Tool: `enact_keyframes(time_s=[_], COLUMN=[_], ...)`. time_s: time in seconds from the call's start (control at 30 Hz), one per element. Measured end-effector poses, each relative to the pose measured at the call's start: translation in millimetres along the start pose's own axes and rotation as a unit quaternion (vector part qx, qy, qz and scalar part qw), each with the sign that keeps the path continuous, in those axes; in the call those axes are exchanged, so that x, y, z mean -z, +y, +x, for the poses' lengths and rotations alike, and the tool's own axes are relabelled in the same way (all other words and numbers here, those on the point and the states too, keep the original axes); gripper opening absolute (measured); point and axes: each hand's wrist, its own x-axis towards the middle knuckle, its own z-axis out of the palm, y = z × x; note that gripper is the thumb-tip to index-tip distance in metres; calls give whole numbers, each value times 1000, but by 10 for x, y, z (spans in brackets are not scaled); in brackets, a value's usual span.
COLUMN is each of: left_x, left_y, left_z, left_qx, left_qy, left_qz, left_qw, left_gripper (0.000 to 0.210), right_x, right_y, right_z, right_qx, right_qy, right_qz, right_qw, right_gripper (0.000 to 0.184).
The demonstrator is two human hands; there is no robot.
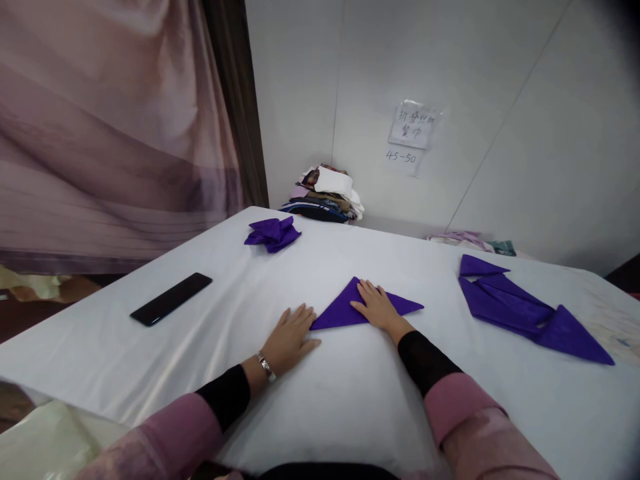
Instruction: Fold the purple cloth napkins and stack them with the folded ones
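A purple cloth napkin [341, 305], folded into a triangle, lies flat on the white-covered table [350, 393]. My right hand [376, 305] rests palm down on its right half, fingers stretched out, covering part of the cloth. Just beside the napkin's left corner, my left hand [290, 340] lies flat on the tablecloth with the fingers apart; whether its fingertips touch that corner I cannot tell. Neither hand grips anything.
A crumpled purple napkin [273, 233] sits at the back left. Folded purple napkins [510, 303] lie at the right. A black phone-like slab [171, 299] is at the left. Beyond the far edge stands a pile of clothes [327, 193]; a handwritten sign [413, 125] hangs on the wall.
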Motion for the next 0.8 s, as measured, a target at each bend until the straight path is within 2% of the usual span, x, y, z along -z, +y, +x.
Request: enact_keyframes(time_s=[0.17,0.3,0.4,0.5,0.57,0.63,0.7,0.8], left_x=[66,128,195,195,116,-14,-155,-305], left_y=[229,439,544,612,642,665,676,664], left_z=[231,146,53,163,330,497,611,666], left_qx=[-98,-170,-180,-177,-173,-159,-150,-134], left_qy=[25,-15,-29,27,69,81,66,40], left_qz=[-40,-65,-94,-113,-109,-92,-71,-55], left_qw=[994,983,979,977,976,980,984,989], left_gripper=[52,31,34,34,42,61,77,88], right_x=[79,155,157,107,61,24,2,-8], right_y=[-22,-93,-153,-174,-164,-143,-115,-64], right_z=[-57,-277,-446,-511,-504,-483,-462,-439], right_qx=[28,121,194,223,233,238,230,209], right_qy=[-6,-44,-56,-43,-32,-23,-13,9], right_qz=[1,23,36,47,55,61,72,116], right_qw=[1000,991,979,973,971,969,971,971], right_gripper=[74,74,74,73,73,75,81,89])
